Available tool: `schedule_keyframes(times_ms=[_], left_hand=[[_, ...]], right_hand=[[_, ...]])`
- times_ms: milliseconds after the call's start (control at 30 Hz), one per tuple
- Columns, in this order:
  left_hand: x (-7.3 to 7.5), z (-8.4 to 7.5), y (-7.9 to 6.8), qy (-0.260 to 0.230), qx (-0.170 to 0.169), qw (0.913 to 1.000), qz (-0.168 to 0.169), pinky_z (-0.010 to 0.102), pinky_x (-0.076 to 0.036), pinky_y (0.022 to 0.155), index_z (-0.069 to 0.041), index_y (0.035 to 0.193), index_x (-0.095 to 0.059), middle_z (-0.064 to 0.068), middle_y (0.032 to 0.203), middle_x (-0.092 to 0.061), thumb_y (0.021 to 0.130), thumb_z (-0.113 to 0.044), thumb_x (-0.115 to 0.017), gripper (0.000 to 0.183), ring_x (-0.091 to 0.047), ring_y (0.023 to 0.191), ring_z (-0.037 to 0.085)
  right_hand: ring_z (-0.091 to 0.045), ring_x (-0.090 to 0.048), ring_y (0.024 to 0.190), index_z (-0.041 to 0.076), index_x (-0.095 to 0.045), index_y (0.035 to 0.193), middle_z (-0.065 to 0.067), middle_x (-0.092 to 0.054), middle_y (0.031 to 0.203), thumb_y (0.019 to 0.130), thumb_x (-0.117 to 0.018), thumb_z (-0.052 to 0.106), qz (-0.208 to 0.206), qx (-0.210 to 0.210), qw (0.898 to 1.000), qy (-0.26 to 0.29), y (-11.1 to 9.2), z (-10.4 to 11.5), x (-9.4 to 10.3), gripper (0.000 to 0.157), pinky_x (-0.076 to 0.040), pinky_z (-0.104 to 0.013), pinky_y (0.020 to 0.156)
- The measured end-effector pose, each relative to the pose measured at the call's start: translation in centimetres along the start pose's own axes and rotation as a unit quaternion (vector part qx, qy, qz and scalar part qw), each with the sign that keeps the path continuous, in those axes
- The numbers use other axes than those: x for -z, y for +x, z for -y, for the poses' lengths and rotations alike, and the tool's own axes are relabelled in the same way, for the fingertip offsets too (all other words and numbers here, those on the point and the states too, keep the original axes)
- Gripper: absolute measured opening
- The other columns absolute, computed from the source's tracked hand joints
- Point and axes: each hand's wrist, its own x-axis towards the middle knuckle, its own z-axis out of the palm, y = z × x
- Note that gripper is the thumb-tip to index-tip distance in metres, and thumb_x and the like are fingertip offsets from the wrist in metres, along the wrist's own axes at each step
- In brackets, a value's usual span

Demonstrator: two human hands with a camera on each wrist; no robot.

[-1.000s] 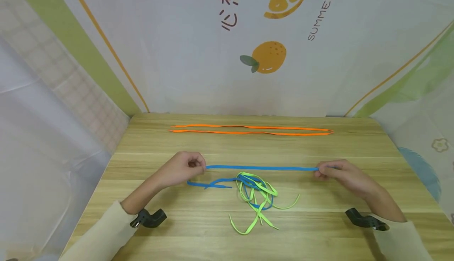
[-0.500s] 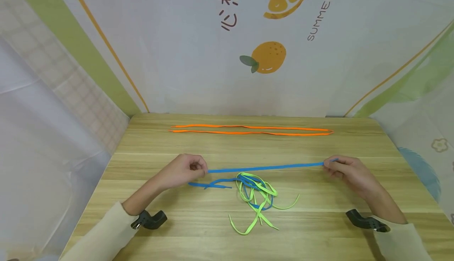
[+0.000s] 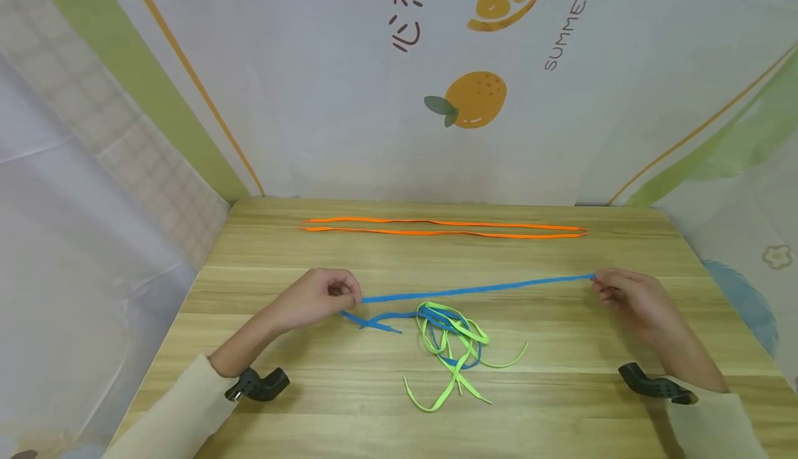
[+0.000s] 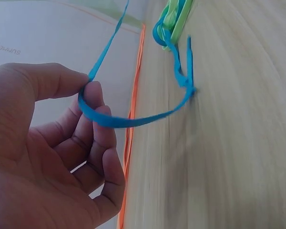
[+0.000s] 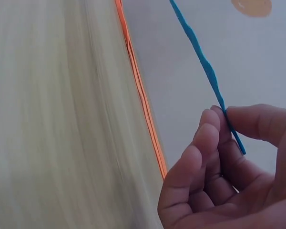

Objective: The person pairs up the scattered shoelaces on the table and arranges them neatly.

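Note:
A flat blue shoelace (image 3: 474,289) stretches nearly straight between both hands, rising slightly toward the right. My left hand (image 3: 321,296) pinches it between thumb and index finger; in the left wrist view the rest of the lace (image 4: 138,121) loops from the fingertips down to the table. Near its tip, my right hand (image 3: 636,300) pinches the lace, and the blue tip (image 5: 238,143) pokes out past the thumb in the right wrist view. Just in front of the taut stretch lies a tangle of green shoelaces (image 3: 458,369) with blue lace wound through it.
Two orange shoelaces (image 3: 442,233) lie side by side, straight, along the back of the wooden table (image 3: 530,424). A printed curtain (image 3: 337,99) hangs right behind the table's far edge. Black wrist cameras (image 3: 264,384) sit on both sleeves.
My right hand has moved right and slightly farther back, and the lace has slid through until it pinches near the tip. The left hand has stayed nearly in place.

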Motion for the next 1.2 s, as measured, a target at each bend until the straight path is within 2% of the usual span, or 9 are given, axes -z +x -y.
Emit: schedule_keyframes(times_ms=[200, 333, 600, 1000, 1133, 1200], left_hand=[[0.3, 0.4, -0.3, -0.011, 0.004, 0.9999, -0.002, 0.032, -0.054, 0.081, -0.003, 0.106, -0.076, 0.004, 0.097, -0.073, 0.104, -0.014, -0.071, 0.012, -0.066, 0.091, 0.021], [0.7, 0.7, -0.6, -0.014, 0.012, 0.9998, -0.006, 0.031, -0.053, 0.079, -0.004, 0.106, -0.077, 0.006, 0.097, -0.073, 0.104, -0.016, -0.073, 0.013, -0.066, 0.091, 0.023], [2.2, 1.8, -1.5, -0.006, 0.038, 0.9989, -0.027, 0.032, -0.052, 0.077, -0.006, 0.107, -0.078, 0.007, 0.097, -0.072, 0.105, -0.020, -0.074, 0.014, -0.063, 0.089, 0.023], [4.6, 3.7, -2.5, 0.003, 0.072, 0.9955, -0.061, 0.038, -0.053, 0.084, -0.006, 0.109, -0.079, 0.007, 0.104, -0.072, 0.107, -0.020, -0.071, 0.016, -0.063, 0.095, 0.023], [5.2, 4.2, -2.7, 0.003, 0.087, 0.9941, -0.066, 0.038, -0.052, 0.084, -0.003, 0.102, -0.076, 0.009, 0.116, -0.076, 0.109, -0.021, -0.068, 0.020, -0.068, 0.108, 0.026], [5.5, 4.4, -2.8, 0.002, 0.090, 0.9937, -0.066, 0.038, -0.052, 0.085, -0.002, 0.098, -0.073, 0.011, 0.123, -0.077, 0.109, -0.022, -0.068, 0.023, -0.070, 0.118, 0.032]], right_hand=[[-0.009, -0.071, 0.080, 0.011, -0.086, 0.095, 0.001, -0.079, 0.089, 0.114, -0.052, 0.000, -0.027, -0.032, 0.999, 0.018, 0.2, 0.2, 1.6, 0.040, -0.058, -0.020, 0.072], [-0.009, -0.069, 0.079, 0.012, -0.085, 0.094, 0.002, -0.077, 0.088, 0.114, -0.054, 0.002, -0.041, -0.043, 0.998, 0.006, 0.2, 0.1, 2.5, 0.038, -0.057, -0.020, 0.070], [-0.008, -0.068, 0.078, 0.014, -0.084, 0.094, 0.002, -0.076, 0.089, 0.113, -0.058, 0.003, -0.055, -0.045, 0.997, 0.014, 0.0, 0.0, 3.6, 0.034, -0.057, -0.021, 0.068], [-0.010, -0.067, 0.077, 0.008, -0.084, 0.095, 0.000, -0.077, 0.088, 0.114, -0.056, 0.001, -0.049, -0.033, 0.998, 0.023, 0.0, 0.0, 4.5, 0.035, -0.055, -0.022, 0.067], [-0.009, -0.067, 0.077, 0.009, -0.084, 0.095, 0.001, -0.077, 0.088, 0.113, -0.057, 0.001, -0.051, -0.029, 0.998, 0.015, 0.0, -0.1, 4.5, 0.033, -0.055, -0.022, 0.067], [-0.009, -0.067, 0.076, 0.009, -0.084, 0.095, 0.000, -0.077, 0.087, 0.113, -0.057, 0.000, -0.050, -0.024, 0.998, 0.018, 0.0, -0.1, 4.5, 0.034, -0.055, -0.022, 0.066]])
